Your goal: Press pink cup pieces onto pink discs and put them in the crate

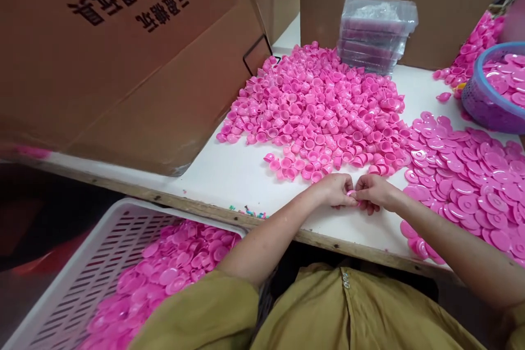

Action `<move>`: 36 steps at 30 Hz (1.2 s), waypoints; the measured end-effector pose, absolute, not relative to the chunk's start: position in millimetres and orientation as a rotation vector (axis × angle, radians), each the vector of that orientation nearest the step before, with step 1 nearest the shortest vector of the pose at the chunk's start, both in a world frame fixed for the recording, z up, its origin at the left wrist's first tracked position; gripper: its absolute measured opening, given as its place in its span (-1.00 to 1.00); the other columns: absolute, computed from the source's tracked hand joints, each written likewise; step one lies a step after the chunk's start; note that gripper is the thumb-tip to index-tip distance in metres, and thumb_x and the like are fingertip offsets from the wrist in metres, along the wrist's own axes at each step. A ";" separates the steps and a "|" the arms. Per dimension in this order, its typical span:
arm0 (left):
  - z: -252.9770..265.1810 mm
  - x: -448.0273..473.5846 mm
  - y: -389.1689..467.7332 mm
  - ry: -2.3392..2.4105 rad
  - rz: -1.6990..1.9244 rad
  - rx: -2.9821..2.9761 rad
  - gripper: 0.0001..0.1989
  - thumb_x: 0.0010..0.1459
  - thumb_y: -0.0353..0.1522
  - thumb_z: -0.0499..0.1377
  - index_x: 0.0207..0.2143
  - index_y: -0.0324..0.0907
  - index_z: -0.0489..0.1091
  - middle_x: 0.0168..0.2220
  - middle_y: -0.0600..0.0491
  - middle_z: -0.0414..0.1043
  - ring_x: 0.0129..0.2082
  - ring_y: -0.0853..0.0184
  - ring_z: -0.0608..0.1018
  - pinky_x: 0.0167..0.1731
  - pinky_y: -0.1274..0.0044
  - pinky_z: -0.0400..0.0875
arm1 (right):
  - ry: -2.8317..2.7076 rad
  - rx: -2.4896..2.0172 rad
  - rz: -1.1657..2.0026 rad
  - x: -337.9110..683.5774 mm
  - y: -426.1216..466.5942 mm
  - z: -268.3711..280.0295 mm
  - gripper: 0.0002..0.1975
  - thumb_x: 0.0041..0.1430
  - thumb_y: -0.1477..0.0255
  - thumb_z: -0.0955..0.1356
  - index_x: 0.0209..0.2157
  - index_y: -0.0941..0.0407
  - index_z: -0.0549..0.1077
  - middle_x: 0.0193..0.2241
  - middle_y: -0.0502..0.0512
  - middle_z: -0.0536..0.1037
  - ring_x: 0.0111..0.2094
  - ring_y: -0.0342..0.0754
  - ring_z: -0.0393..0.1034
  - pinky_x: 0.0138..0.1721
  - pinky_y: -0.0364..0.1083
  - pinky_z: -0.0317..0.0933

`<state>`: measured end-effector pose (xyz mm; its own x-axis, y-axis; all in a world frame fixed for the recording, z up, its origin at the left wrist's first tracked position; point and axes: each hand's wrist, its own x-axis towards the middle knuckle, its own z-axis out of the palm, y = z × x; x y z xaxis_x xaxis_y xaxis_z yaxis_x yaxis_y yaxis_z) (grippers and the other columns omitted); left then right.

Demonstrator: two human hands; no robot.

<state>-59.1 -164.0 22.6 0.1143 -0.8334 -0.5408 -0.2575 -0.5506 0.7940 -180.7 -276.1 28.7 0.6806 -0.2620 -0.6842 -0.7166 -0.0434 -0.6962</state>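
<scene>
My left hand and my right hand meet above the white tabletop near its front edge. Fingers of both are closed in a pinch on a small pink plastic piece, mostly hidden by the fingertips, so its shape cannot be told. Just beyond them spreads a big heap of pink toy cups, many with their round mouths showing. To the right of my right hand lies a wide pile of flat pink toy saucers, overlapping one another.
A large cardboard box stands at the left. Clear plastic boxes are stacked behind the cups. A blue basket holds more pink discs at the right. Below the table's left front edge, a white slotted crate contains pink pieces.
</scene>
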 end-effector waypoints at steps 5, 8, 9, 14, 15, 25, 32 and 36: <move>23.3 -58.2 -168.0 -1.016 -1.496 1.850 -0.68 -0.13 -0.44 0.34 -0.39 -0.17 0.23 -0.66 0.26 0.32 -0.69 0.42 0.45 -0.66 0.62 0.31 | 0.833 -1.640 0.508 -176.4 -280.1 30.8 -0.72 0.06 0.45 0.45 -0.55 0.14 0.28 -0.75 0.00 0.45 -0.80 -0.21 0.25 -0.81 -0.27 -0.04; 18.7 -61.6 -163.8 -0.938 -1.460 1.803 -0.67 -0.13 -0.45 0.35 -0.38 -0.17 0.22 -0.67 0.28 0.29 -0.71 0.45 0.43 -0.68 0.64 0.30 | 0.829 -1.627 0.477 -180.2 -279.8 31.7 -0.75 0.09 0.45 0.45 -0.51 0.15 0.29 -0.76 -0.01 0.44 -0.80 -0.20 0.26 -0.82 -0.28 -0.03; 17.3 -63.3 -161.5 -0.909 -1.441 1.781 -0.67 -0.12 -0.45 0.35 -0.38 -0.17 0.22 -0.68 0.29 0.28 -0.71 0.46 0.42 -0.67 0.63 0.30 | 0.816 -1.606 0.460 -182.7 -279.4 32.0 -0.76 0.12 0.43 0.44 -0.49 0.15 0.30 -0.76 -0.02 0.44 -0.79 -0.19 0.28 -0.82 -0.28 -0.02; 16.5 -71.2 -150.4 -0.855 -1.310 1.740 -0.70 -0.10 -0.38 0.34 -0.39 -0.19 0.25 -0.62 0.24 0.33 -0.65 0.45 0.45 -0.63 0.60 0.35 | 0.754 -1.588 0.367 -193.0 -277.0 33.2 -0.76 0.20 0.37 0.41 -0.44 0.16 0.32 -0.69 0.01 0.50 -0.74 -0.18 0.37 -0.78 -0.29 0.11; 17.7 -72.2 -149.1 -0.865 -1.293 1.747 -0.71 -0.10 -0.38 0.34 -0.39 -0.19 0.26 -0.61 0.23 0.34 -0.64 0.44 0.46 -0.62 0.59 0.36 | 0.753 -1.618 0.360 -193.2 -276.6 33.3 -0.76 0.19 0.37 0.42 -0.43 0.16 0.31 -0.68 0.01 0.51 -0.73 -0.17 0.38 -0.77 -0.29 0.12; 23.1 -80.2 -149.8 -1.061 -1.159 1.998 -0.69 -0.10 -0.24 0.31 -0.38 -0.15 0.27 -0.64 0.25 0.32 -0.63 0.40 0.46 -0.62 0.61 0.19 | 0.755 -1.763 0.356 -187.8 -272.9 32.7 -0.74 0.15 0.43 0.44 -0.47 0.14 0.28 -0.73 -0.05 0.44 -0.76 -0.19 0.34 -0.80 -0.29 0.06; 27.8 -77.2 -160.6 -1.029 -1.381 1.921 -0.68 -0.10 -0.29 0.29 -0.35 -0.13 0.21 -0.58 0.25 0.33 -0.66 0.42 0.44 -0.67 0.61 0.25 | 0.770 -1.754 0.413 -183.5 -272.8 33.1 -0.74 0.18 0.48 0.41 -0.48 0.13 0.25 -0.76 -0.09 0.39 -0.78 -0.20 0.30 -0.79 -0.29 0.06; 31.6 -84.5 -157.1 -0.995 -1.372 1.856 -0.74 -0.10 -0.34 0.26 -0.35 -0.15 0.26 -0.58 0.25 0.26 -0.66 0.46 0.37 -0.63 0.61 0.27 | 0.720 -1.756 0.334 -193.5 -268.4 31.9 -0.77 0.18 0.41 0.40 -0.42 0.12 0.25 -0.74 -0.10 0.40 -0.76 -0.18 0.30 -0.76 -0.27 0.07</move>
